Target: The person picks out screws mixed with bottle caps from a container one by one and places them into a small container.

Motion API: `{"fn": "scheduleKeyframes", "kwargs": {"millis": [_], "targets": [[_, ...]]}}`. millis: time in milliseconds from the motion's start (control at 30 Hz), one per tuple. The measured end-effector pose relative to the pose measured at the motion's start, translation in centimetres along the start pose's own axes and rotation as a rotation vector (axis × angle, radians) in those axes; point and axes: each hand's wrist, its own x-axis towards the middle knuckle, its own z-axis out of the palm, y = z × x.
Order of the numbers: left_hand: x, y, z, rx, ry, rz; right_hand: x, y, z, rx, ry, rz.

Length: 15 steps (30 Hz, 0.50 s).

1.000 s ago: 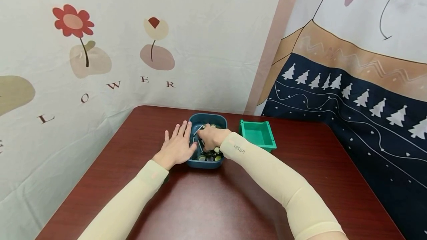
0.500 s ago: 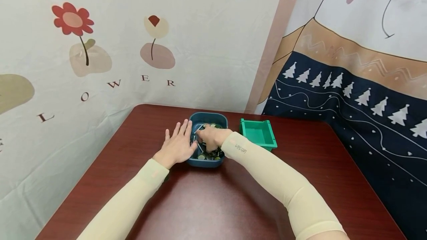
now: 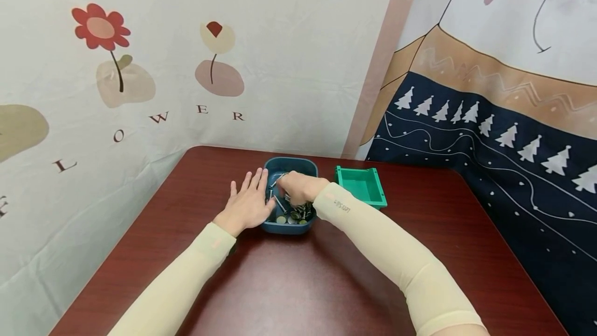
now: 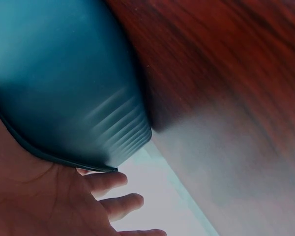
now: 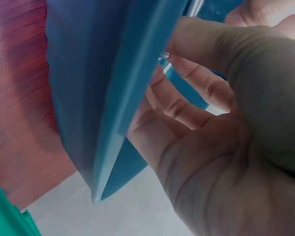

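A dark blue plastic bin (image 3: 285, 229) stands near the table's far edge with long shiny bolts (image 3: 281, 204) and small round pieces (image 3: 281, 220) inside. My left hand (image 3: 246, 207) lies on its left rim with straight, spread fingers. In the left wrist view, the left palm (image 4: 44, 201) rests against the rim. My right hand (image 3: 300, 188) reaches into the bin. In the right wrist view, the right hand (image 5: 206, 128) has curled fingers, and shiny metal pieces (image 5: 164, 58) show between thumb and fingertips; the rim partly hides the fingertips.
A green open box (image 3: 361, 188) stands just right of the blue bin, beside the right forearm. The reddish-brown table (image 3: 280, 284) ends close behind both containers. A printed cloth (image 3: 298, 77) hangs behind it, and a dark blue patterned one (image 3: 494, 170) hangs at the right.
My right hand has shifted slightly right and back within the bin, its fingers more curled, uncovering more bolts and round pieces at the near end. The left hand stays put.
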Motion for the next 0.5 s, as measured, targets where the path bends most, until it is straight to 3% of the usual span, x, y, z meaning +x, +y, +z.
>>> {"fn": "scheduleKeyframes", "kwargs": {"millis": [500], "targets": [[0.0,0.2,0.0,0.005,0.0,-0.01,-3.1,-0.1,-1.5,0.098,0.091,-0.039]]}}
